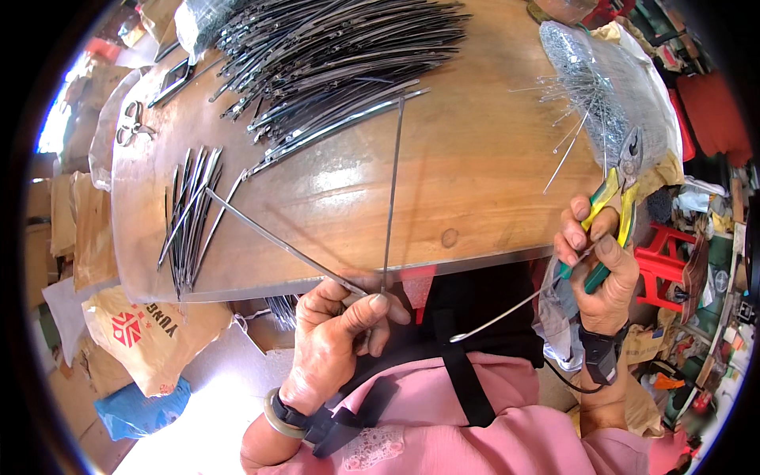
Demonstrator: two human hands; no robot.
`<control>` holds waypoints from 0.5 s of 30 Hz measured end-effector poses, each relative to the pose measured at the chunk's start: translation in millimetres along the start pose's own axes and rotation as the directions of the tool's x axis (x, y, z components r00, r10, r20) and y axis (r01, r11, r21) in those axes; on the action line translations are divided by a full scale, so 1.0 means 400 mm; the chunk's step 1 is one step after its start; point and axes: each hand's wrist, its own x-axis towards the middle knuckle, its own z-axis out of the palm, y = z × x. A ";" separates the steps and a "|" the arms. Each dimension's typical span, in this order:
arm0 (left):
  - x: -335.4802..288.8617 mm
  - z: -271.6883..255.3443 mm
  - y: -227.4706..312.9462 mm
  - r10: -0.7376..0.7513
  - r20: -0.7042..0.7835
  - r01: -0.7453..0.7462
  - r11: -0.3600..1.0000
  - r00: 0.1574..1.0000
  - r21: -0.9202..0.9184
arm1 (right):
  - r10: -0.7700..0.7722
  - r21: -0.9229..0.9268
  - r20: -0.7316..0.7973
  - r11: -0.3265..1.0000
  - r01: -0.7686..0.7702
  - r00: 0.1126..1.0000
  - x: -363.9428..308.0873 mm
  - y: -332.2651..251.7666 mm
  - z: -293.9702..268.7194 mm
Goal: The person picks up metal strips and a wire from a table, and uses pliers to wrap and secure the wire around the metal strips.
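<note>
Pinched between the fingertips of my left hand (340, 321) are two thin metal strips (393, 190) that meet there and spread apart in a V over the table edge. One points away from me, the other reaches up and left toward a small bundle of dark strips (190, 229). My right hand (606, 273) is closed around the yellow and green handles of a pair of pliers (631, 162), jaws pointing up and away. A thin wire rod (507, 310) with a small rounded end also sticks out of the right hand toward the lower left.
A large heap of dark metal strips (348, 47) covers the far side of the wooden table (483, 190). Scissors (133, 125) lie at the left. A clear bag of wire pins (590, 87) sits far right. A red stool (665, 265) stands beyond my right hand; a paper sack (150, 340) lies lower left.
</note>
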 end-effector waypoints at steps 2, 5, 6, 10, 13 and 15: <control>0.006 0.004 -0.019 0.032 0.016 -0.031 0.999 0.999 -0.039 | 0.058 0.156 0.057 0.986 -0.066 0.997 0.004 0.016 0.001; 0.018 0.025 -0.031 0.035 0.030 -0.032 0.995 0.999 -0.100 | 0.207 0.240 0.130 0.942 -0.234 0.970 0.020 0.077 0.078; 0.016 0.026 -0.024 0.022 0.026 -0.020 0.996 0.999 -0.082 | 0.217 0.208 0.083 0.951 -0.230 0.973 0.019 0.084 0.089; -0.011 -0.003 -0.004 0.045 0.041 -0.045 0.999 0.998 0.009 | 0.034 -0.154 0.012 0.988 -0.032 0.999 0.017 0.048 0.069; -0.023 -0.020 -0.014 0.035 0.060 -0.039 0.997 0.998 0.067 | -0.150 -0.669 0.212 0.698 0.255 0.966 0.033 -0.008 0.033; -0.033 -0.020 -0.007 -0.010 0.057 0.002 0.990 0.998 0.143 | -0.133 -0.784 0.377 0.481 0.392 0.917 0.043 -0.042 0.029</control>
